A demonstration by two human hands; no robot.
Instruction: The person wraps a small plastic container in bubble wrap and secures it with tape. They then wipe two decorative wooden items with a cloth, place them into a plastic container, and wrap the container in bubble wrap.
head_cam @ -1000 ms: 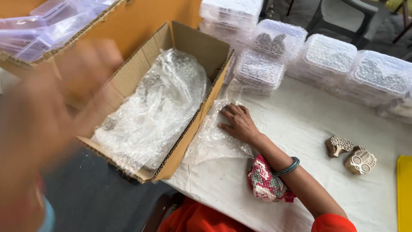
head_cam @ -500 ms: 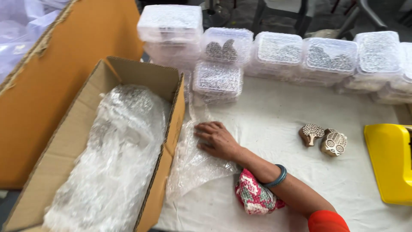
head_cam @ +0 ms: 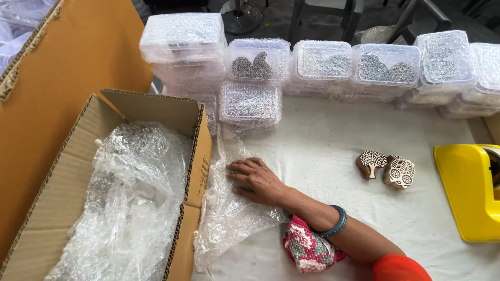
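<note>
Seen from the head camera, the right hand [head_cam: 258, 181] lies flat with fingers spread open on a sheet of clear bubble wrap [head_cam: 229, 218], pinning it to the white cloth-covered table [head_cam: 323, 156] just beside an open cardboard box [head_cam: 195, 171] lined with more wrap; the left hand is out of view. Stacked clear plastic containers [head_cam: 255, 78] line the table's far edge. Two carved wooden blocks [head_cam: 385, 167] and a yellow tape dispenser [head_cam: 466, 192] sit to the right, well apart from the hand.

Open brown cardboard box [head_cam: 195, 156] at left, bubble-wrap-lined; clear lidded plastic boxes [head_cam: 323, 65] stacked along the table's far edge.
</note>
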